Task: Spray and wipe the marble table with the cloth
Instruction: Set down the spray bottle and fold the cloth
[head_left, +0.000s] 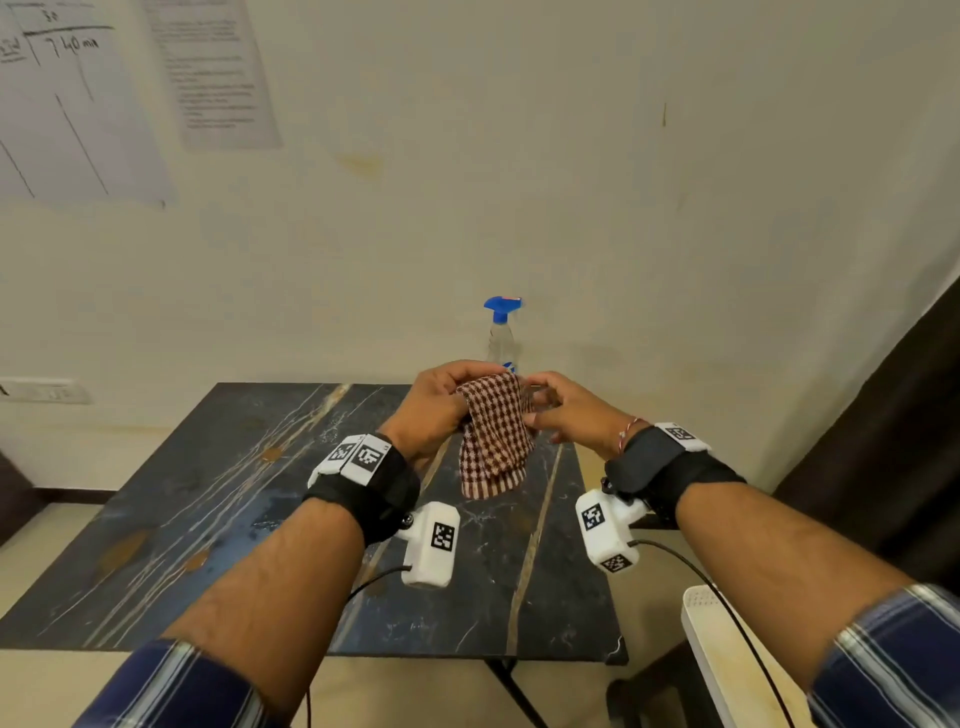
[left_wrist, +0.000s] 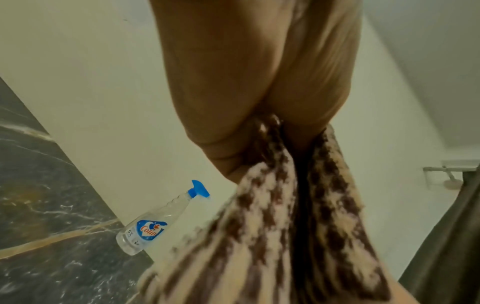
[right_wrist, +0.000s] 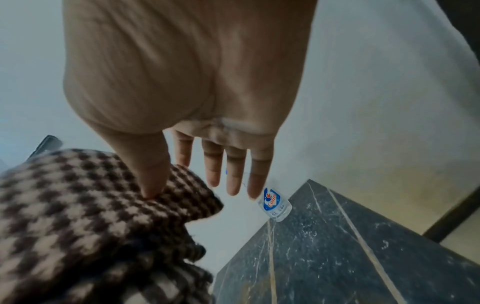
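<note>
— Worktop (head_left: 171, 519) first, since it's the biggest thing: dark marble with pale and tan veins, filling the lower half of the head view. Why is nothing flat on it?

— My guess is the cloth (head_left: 496, 441) is being gathered or folded before wiping. It hangs above the middle of the worktop, a brown-and-cream check with a striped hem, bunched at the top and drooping loosely.

— And the hands?

— The left hand (head_left: 441, 405) is curled round the cloth's upper edge. The right hand (head_left: 566, 410) pinches a corner between thumb and forefinger, its other fingers (right_wrist: 235, 174) spread straight.

— The spray bottle (head_left: 501, 338)?

— Upright at the worktop's far edge by the wall, centre of frame, untouched: clear body, blue trigger head, blue label. Probably parked there within reach.
</note>
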